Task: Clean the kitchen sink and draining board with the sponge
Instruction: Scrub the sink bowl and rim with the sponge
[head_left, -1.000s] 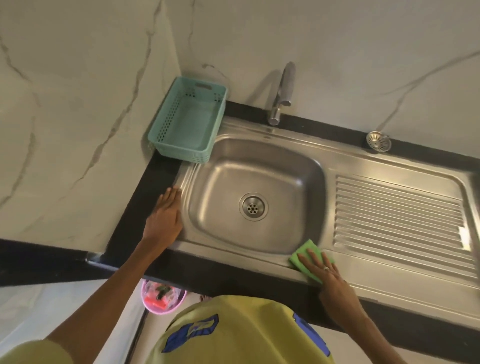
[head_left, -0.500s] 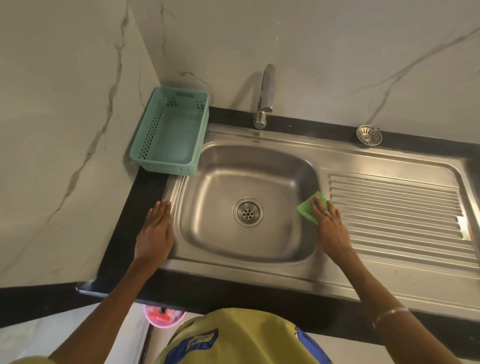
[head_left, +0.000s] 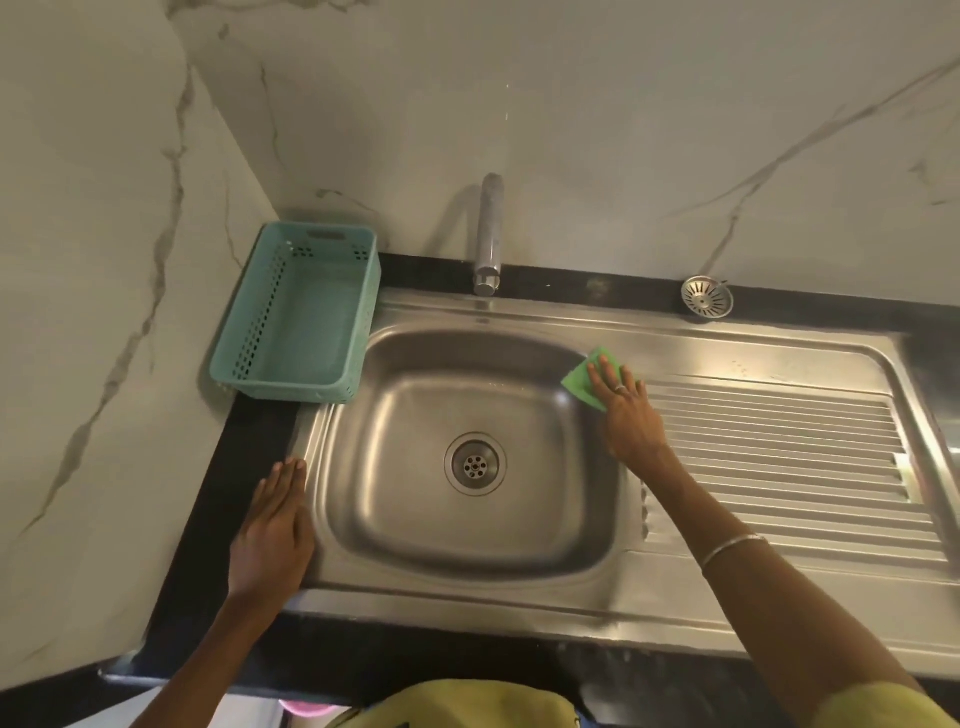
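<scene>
Since the earlier frame right hand (head_left: 628, 415) slid the sponge (head_left: 584, 382) up the sink (head_left: 467, 582) rim to the basin's back-right corner, beside the draining board (head_left: 789, 447). Fingers straight, slightly spread, pressing it flat. Left hand (head_left: 272, 535) flat, fingers together, on the left rim.

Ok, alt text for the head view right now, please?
The right hand presses a green sponge flat on the steel sink rim at the basin's far right corner, beside the draining board. The left hand rests flat on the left rim.

One sink (head_left: 467, 566), one sponge (head_left: 582, 382), one basket (head_left: 291, 387), one tap (head_left: 490, 234), one strainer (head_left: 707, 297).
</scene>
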